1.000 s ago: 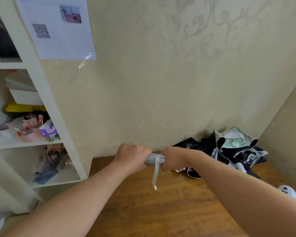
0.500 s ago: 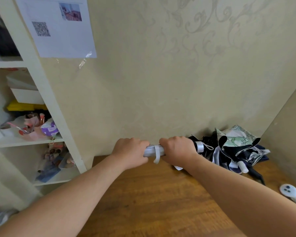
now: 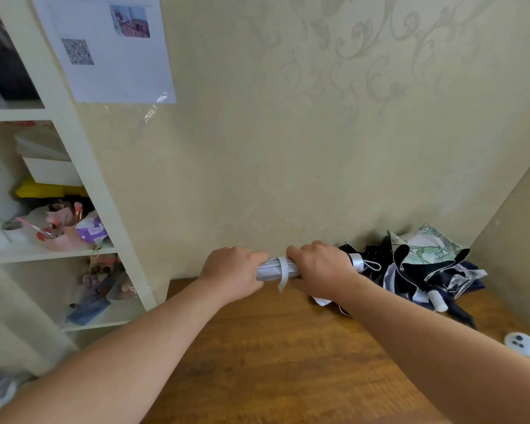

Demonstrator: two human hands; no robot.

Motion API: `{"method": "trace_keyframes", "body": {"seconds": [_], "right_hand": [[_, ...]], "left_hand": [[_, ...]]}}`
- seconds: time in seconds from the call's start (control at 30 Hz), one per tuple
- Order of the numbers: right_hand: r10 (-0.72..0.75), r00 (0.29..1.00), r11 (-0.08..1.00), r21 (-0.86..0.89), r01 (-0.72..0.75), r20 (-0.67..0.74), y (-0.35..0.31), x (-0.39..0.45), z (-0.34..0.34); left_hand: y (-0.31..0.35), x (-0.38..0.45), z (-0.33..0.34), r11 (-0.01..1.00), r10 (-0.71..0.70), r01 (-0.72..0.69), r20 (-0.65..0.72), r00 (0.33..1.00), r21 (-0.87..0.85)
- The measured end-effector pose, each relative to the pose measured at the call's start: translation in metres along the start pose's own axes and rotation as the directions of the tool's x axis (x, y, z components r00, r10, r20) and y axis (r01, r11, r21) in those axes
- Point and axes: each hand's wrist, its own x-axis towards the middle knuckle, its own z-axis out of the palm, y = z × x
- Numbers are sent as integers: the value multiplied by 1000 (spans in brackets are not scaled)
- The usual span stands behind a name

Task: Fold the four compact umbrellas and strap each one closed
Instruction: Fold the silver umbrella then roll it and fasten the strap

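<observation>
A rolled silver-grey umbrella (image 3: 271,269) lies level above the wooden table (image 3: 273,362), held between both fists. My left hand (image 3: 231,275) grips its left end. My right hand (image 3: 320,267) grips the right part, just left of the silver handle (image 3: 358,262) with its cord loop. The umbrella's strap (image 3: 283,275) hangs loose between my hands. Behind and right of my right hand, a heap of unfolded umbrellas (image 3: 423,270) in black, navy and white-green print lies against the wall.
White shelves (image 3: 83,179) with boxes, brushes and small clutter stand at the left. A paper sheet with a QR code (image 3: 104,47) is taped to the wall. A white controller (image 3: 525,347) lies at the table's right edge. The right wall closes the corner.
Both hands have lifted the rolled umbrella a little. My right hand has slid left along it, baring the silver handle. The strap, first hanging long, now curls shorter between my hands.
</observation>
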Motion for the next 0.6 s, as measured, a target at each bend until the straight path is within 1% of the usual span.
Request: {"method": "trace_keyframes", "body": {"seconds": [0.07, 0.1, 0.17, 0.23, 0.27, 0.33, 0.37, 0.4, 0.43, 0.47, 0.5, 0.53, 0.57, 0.6], "right_hand": [[14, 998, 1000, -18, -13, 59, -1, 0, -5], [22, 997, 999, -25, -20, 80, -2, -1, -7], [41, 996, 999, -30, -39, 77, -3, -1, -10], [76, 995, 996, -41, -73, 65, -4, -2, -11], [96, 993, 995, -44, -93, 66, -3, -2, -11], [141, 988, 989, -51, -138, 57, 2, -1, -12], [163, 985, 985, -55, -161, 47, 4, -1, -13], [180, 983, 982, -57, -177, 35, 7, -1, -15], [188, 982, 981, -57, -186, 23, 9, -1, -18], [191, 982, 980, -55, -190, 13, 10, -1, -20], [191, 982, 980, -51, -191, 3, 9, 0, -23], [190, 982, 981, -50, -190, -10, 8, 1, -26], [186, 982, 981, -53, -187, -24, 7, 2, -29], [180, 983, 982, -55, -182, -34, 5, 3, -32]], "left_hand": [[0, -1, 1, 999, 9, -8, 24, 1000, -48], [-1, -1, 1, 999, 18, -18, 15, 1000, -44], [-1, -2, 3, 999, 29, -30, -54, 998, -19], [0, -5, 10, 999, 54, -52, -155, 986, 16], [1, -10, 12, 998, 61, -59, -230, 971, 14], [7, -22, 16, 993, 56, -96, -439, 897, -70], [11, -28, 19, 983, 58, -135, -496, 866, -121], [16, -34, 20, 965, 52, -166, -473, 880, -202], [21, -38, 20, 936, 15, -142, -368, 930, -322], [26, -41, 22, 892, -47, -62, -229, 972, -448], [31, -41, 24, 835, -137, 63, -95, 986, -546], [36, -39, 24, 744, -232, 202, 37, 972, -637], [38, -37, 24, 604, -299, 318, 162, 940, -731], [39, -33, 23, 437, -321, 387, 261, 910, -812]]}}
